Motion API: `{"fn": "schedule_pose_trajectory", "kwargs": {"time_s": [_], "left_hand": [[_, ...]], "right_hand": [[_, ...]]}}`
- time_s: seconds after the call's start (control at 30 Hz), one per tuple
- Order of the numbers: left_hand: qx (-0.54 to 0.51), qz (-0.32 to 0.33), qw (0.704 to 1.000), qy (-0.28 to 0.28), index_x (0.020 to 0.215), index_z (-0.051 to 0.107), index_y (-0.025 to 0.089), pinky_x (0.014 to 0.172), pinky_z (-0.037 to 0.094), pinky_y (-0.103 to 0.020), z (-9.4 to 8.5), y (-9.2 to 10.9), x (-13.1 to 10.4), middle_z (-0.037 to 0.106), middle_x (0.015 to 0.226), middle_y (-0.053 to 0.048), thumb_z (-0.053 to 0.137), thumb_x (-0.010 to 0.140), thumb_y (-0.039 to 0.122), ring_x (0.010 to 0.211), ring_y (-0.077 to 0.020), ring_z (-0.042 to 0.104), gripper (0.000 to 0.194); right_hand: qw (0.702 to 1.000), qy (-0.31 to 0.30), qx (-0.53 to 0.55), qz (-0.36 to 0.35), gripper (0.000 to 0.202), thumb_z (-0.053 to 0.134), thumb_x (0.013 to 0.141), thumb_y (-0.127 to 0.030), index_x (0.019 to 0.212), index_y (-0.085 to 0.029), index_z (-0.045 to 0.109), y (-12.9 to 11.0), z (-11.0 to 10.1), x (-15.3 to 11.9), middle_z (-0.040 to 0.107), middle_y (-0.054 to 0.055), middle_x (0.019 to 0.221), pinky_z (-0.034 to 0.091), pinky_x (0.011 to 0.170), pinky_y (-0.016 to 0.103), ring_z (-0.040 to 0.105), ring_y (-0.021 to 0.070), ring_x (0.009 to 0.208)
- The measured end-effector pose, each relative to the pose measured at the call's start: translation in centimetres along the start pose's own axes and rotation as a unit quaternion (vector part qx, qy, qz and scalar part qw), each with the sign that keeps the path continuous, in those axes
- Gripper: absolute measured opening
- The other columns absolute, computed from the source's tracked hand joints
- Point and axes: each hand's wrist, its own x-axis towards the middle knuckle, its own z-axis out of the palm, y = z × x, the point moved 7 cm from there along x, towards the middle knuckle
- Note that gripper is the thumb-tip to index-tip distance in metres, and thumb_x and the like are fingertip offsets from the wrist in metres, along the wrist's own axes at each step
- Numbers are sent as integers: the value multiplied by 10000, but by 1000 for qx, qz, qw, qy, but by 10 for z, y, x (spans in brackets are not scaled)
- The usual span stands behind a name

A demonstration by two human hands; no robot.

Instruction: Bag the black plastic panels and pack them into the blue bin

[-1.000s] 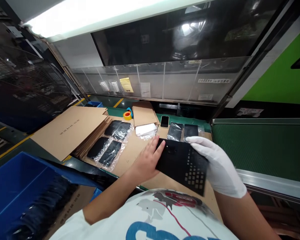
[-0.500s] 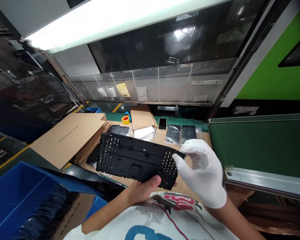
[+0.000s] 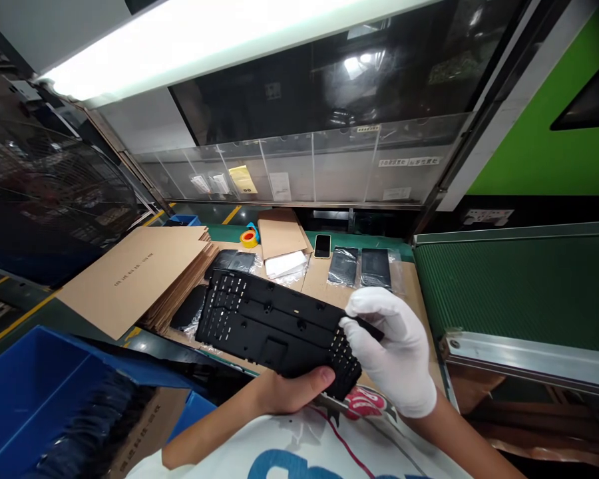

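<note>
A long black plastic panel (image 3: 274, 326) with rows of small slots at both ends is held up in front of my shirt, its right end tilted down. My bare left hand (image 3: 299, 389) grips its lower edge, thumb on the near face and fingers hidden behind. My right hand (image 3: 392, 349), in a white glove, pinches the panel's upper right edge between thumb and forefinger. Beyond it on the bench lie two black pieces in clear bags, the left one (image 3: 343, 266) and the right one (image 3: 376, 268), and a phone (image 3: 322, 246).
Stacked cardboard sheets (image 3: 134, 269) stand at the left, above a blue bin (image 3: 30, 379) of dark parts. Yellow tape (image 3: 248, 238) and a folded cardboard piece (image 3: 281, 233) lie at the back. A green conveyor belt (image 3: 519, 293) runs along the right.
The panel has shifted slightly right and its right end has dipped. My right thumb and forefinger have come closer together at its upper edge. My left hand keeps its hold.
</note>
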Motion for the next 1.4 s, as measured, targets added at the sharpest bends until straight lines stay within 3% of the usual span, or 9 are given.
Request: {"fn": "schedule_pose_trajectory", "kwargs": {"time_s": [0.17, 0.33, 0.5, 0.73, 0.87, 1.03, 1.27, 1.4], "left_hand": [[-66, -3, 998, -5, 1182, 695, 195, 996, 512, -446, 3, -2, 0, 755, 1006, -90, 562, 863, 572, 1095, -315, 649, 511], [-52, -17, 998, -9, 1163, 701, 189, 1046, 476, -444, 3, 1, 2, 750, 1032, -87, 587, 858, 538, 1141, -309, 624, 478], [-40, -5, 998, -52, 1129, 717, 202, 1055, 467, -422, 10, 6, 5, 745, 1049, -83, 523, 886, 560, 1163, -299, 611, 474], [-9, 18, 999, -26, 1116, 722, 205, 1005, 511, -391, 7, 3, 7, 759, 988, -71, 500, 903, 544, 1061, -274, 667, 458], [44, 34, 998, -29, 1131, 718, 207, 1040, 485, -390, 3, 9, 6, 747, 1049, -65, 487, 929, 466, 1119, -270, 639, 401], [104, 53, 993, -16, 1107, 731, 213, 1077, 454, -398, 1, 16, 8, 709, 1161, -68, 466, 943, 430, 1176, -271, 604, 380], [115, 70, 991, 12, 1298, 607, 219, 1072, 465, -420, -4, 20, 9, 731, 1096, -82, 507, 930, 406, 1193, -267, 593, 424], [89, 46, 995, 6, 1329, 577, 207, 1095, 438, -434, -2, 16, 9, 715, 1140, -93, 487, 937, 447, 1224, -274, 571, 469]], "right_hand": [[1000, 27, 7, 6, 244, 584, 782, -36, 893, -249, 537, 1, -1, -3, 543, 8, 837, 480, 637, 277, 545, 147, 766], [996, 82, 9, 34, 270, 621, 770, -39, 919, -255, 555, 7, -4, -11, 557, 2, 838, 480, 591, 253, 546, 132, 715], [997, 72, -1, 39, 225, 637, 759, -50, 848, -249, 581, 5, -6, -10, 595, 3, 829, 498, 614, 259, 571, 141, 732], [998, 30, 0, 61, 229, 611, 806, -88, 956, -255, 658, 5, -3, -7, 696, 31, 912, 564, 742, 338, 667, 185, 817], [997, 65, -1, 42, 307, 640, 771, -77, 1010, -265, 598, 4, -8, -4, 615, 13, 885, 535, 657, 302, 615, 161, 768], [999, 46, -20, 14, 313, 603, 794, -68, 1032, -270, 583, 5, -7, -5, 584, -3, 832, 517, 674, 300, 585, 152, 749], [995, 83, -45, -8, 308, 626, 778, -46, 985, -267, 567, 1, -8, -9, 570, 4, 862, 478, 653, 300, 555, 157, 759], [998, 56, -40, -15, 292, 603, 786, -39, 966, -266, 564, -1, -5, -6, 567, 4, 865, 477, 674, 305, 560, 164, 788]]}}
